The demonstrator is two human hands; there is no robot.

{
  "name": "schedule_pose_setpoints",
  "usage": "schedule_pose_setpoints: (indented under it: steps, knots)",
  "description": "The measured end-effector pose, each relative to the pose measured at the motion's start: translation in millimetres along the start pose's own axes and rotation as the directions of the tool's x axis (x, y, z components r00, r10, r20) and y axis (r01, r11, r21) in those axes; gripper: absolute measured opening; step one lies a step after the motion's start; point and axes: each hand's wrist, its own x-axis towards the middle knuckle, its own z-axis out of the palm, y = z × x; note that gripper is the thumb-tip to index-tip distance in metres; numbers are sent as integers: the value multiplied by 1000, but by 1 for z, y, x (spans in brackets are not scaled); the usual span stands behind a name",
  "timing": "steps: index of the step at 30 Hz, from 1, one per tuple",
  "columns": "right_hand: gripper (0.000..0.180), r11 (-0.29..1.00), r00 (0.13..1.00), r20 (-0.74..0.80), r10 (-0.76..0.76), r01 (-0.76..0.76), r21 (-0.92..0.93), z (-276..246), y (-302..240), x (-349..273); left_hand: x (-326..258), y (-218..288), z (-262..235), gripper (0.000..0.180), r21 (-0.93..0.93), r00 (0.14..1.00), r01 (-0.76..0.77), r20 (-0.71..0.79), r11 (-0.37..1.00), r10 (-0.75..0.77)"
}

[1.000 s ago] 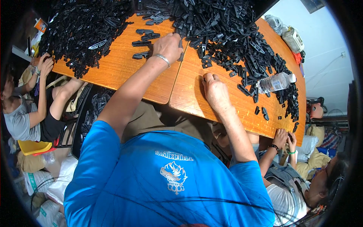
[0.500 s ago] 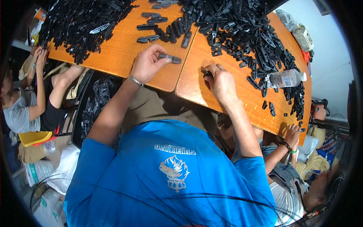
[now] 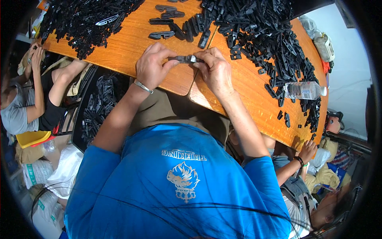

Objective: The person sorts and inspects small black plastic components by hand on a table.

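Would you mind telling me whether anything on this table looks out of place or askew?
A clear plastic water bottle lies on its side among the loose black plastic parts on the wooden table, the only thing there that isn't a part.

The table point(image 3: 131, 44) was orange-brown wood with a smooth, faintly glossy grain. The heaped parts point(image 3: 262, 28) looked like matt black plastic, as did the long piece point(image 3: 184, 59) pinched between the left hand point(image 3: 153, 65) and the right hand point(image 3: 215, 71). The bottle point(image 3: 303, 90) was clear, shiny plastic. A metal bracelet point(image 3: 142, 87) glinted; the shirt point(image 3: 179, 183) was smooth blue cloth
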Motion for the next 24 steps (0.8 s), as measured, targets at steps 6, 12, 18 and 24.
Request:
schedule_pose_setpoints:
  steps: [6,12,18,24]
  knots:
    - [30,993,993,-3,-116,116,17,5,21,10,2,5,1,20,-17,999,23,-30,1000,-23]
    - [32,981,979,64,-192,192,15,13,12,18,8,12,8,17,-44,999,-19,-41,999,18]
    - [31,983,981,67,-180,178,35,15,14,19,4,5,7,16,-47,998,-29,-58,998,26]
    - [20,981,980,73,-187,183,57,-27,33,-7,-39,-9,-70,19,-30,986,122,115,992,-118]
